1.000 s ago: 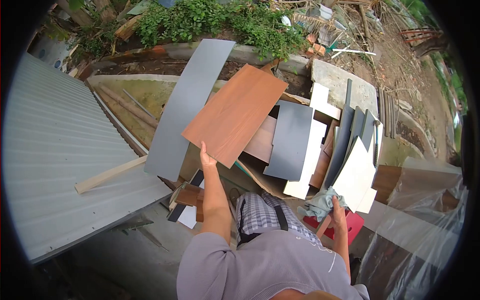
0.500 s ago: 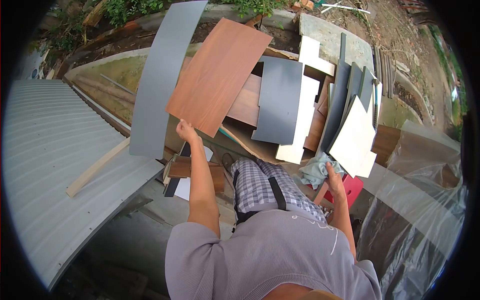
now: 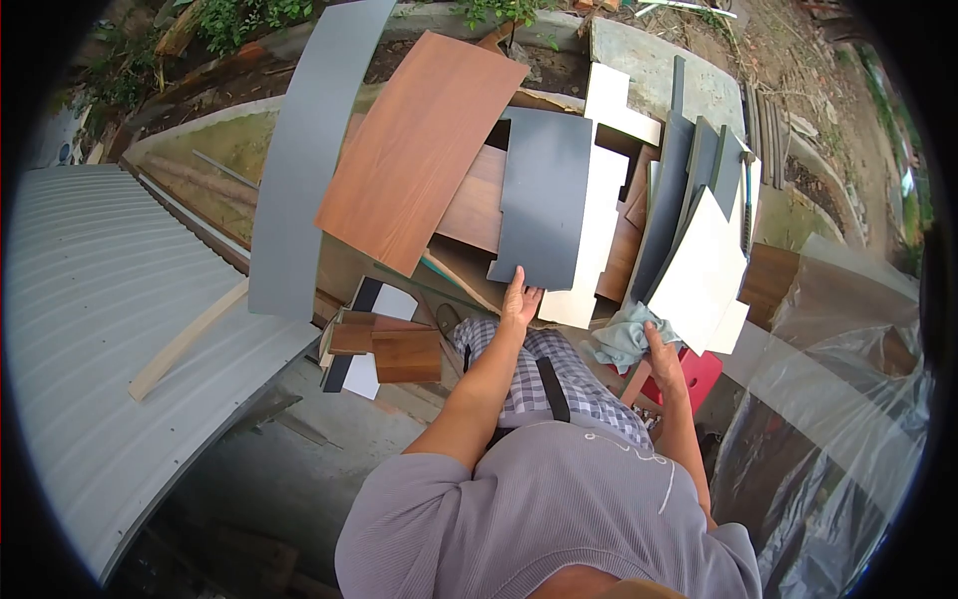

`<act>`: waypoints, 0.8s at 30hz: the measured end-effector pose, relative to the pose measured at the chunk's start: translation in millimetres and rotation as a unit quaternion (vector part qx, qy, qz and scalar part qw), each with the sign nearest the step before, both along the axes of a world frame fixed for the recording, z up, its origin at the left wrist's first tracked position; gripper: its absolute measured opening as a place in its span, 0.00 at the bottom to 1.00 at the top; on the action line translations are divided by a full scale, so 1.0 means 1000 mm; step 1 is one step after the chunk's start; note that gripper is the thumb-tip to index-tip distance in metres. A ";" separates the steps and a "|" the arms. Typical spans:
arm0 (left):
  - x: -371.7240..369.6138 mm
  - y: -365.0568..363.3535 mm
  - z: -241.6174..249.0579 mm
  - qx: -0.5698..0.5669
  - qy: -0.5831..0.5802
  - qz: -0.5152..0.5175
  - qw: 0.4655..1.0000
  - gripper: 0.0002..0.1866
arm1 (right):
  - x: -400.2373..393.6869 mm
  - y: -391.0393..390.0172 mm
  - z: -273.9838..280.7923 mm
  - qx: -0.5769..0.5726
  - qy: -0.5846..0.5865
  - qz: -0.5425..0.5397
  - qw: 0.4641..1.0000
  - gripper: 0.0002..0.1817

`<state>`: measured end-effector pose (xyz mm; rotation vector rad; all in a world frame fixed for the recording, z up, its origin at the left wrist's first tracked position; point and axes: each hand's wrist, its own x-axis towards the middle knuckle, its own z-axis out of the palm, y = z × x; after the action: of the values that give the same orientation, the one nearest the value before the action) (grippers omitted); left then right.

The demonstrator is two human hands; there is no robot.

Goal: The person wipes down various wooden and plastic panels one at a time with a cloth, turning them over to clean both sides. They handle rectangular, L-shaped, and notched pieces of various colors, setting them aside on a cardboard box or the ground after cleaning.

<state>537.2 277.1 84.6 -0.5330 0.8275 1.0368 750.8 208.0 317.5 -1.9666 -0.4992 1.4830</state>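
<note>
My left hand [image 3: 521, 298] is at the lower edge of a dark grey panel [image 3: 547, 195], its thumb over the top face and its other fingers at or under the edge. A light blue-grey cloth [image 3: 624, 337] is bunched in my right hand [image 3: 662, 347], beside the lower corner of a cream panel [image 3: 701, 270]. Left of the dark panel lie a reddish-brown wood-grain panel [image 3: 421, 150] and a long grey panel [image 3: 304, 170]. Cream cut pieces [image 3: 589, 250] lie partly under the dark panel's right side.
Narrow dark boards [image 3: 664, 200] lean at the right of the pile. Small offcuts [image 3: 406, 356] are stacked at lower left, near a corrugated metal sheet [image 3: 110, 299] with a wooden strip [image 3: 188, 341]. A red stool [image 3: 699, 377] and clear plastic sheeting [image 3: 828, 399] are at right.
My left hand has moved right, from the lower edge of the wood-grain panel to the dark grey panel. The view has shifted slightly. My right hand still holds the cloth.
</note>
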 end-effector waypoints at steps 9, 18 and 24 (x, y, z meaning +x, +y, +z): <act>-0.006 0.003 0.017 0.039 -0.020 -0.027 0.999 0.26 | -0.002 -0.031 -0.006 -0.016 0.000 0.004 1.000 0.25; -0.014 0.003 0.052 0.109 -0.041 -0.041 0.992 0.26 | -0.018 -0.068 -0.016 0.000 0.015 -0.010 1.000 0.24; -0.015 0.008 0.087 0.127 -0.155 -0.009 0.980 0.18 | -0.013 -0.089 -0.024 -0.018 0.022 -0.018 0.999 0.29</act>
<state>522.3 285.3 171.8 -0.4532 0.4155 0.9945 737.5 119.3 293.6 -1.9562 -0.4187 1.5176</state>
